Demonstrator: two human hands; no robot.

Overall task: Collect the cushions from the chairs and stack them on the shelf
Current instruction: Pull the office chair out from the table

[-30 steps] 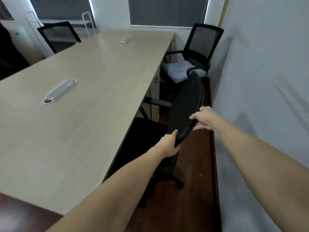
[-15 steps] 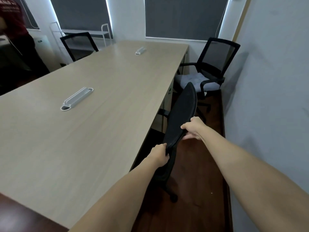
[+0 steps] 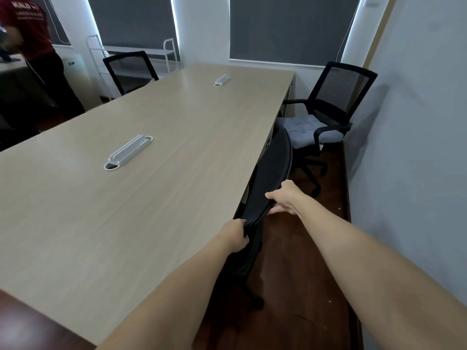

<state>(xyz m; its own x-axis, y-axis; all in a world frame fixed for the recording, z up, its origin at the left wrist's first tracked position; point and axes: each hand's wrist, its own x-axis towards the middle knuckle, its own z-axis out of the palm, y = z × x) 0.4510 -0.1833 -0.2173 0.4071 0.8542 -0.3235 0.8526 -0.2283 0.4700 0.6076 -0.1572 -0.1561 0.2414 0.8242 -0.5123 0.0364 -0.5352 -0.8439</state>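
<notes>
Both my hands grip the top edge of a black office chair's backrest (image 3: 274, 170) that stands against the long table's right edge. My left hand (image 3: 236, 234) holds the near end of that edge, my right hand (image 3: 284, 198) a bit farther along. This chair's seat is hidden under the table. Farther back on the right stands a second black mesh chair (image 3: 341, 89) with a grey tufted cushion (image 3: 304, 127) lying on its seat. A white wire shelf (image 3: 166, 50) stands under the far windows.
The long light-wood table (image 3: 126, 198) fills the left and carries two grey cable covers (image 3: 127, 152). A third black chair (image 3: 129, 68) stands at its far side. A person in a red shirt (image 3: 30, 29) stands at far left. A grey wall (image 3: 417, 173) bounds a narrow dark-wood aisle.
The chair has rolled in toward the table, so its seat has gone under the tabletop. My view has lifted, showing more of the windows and the person at far left.
</notes>
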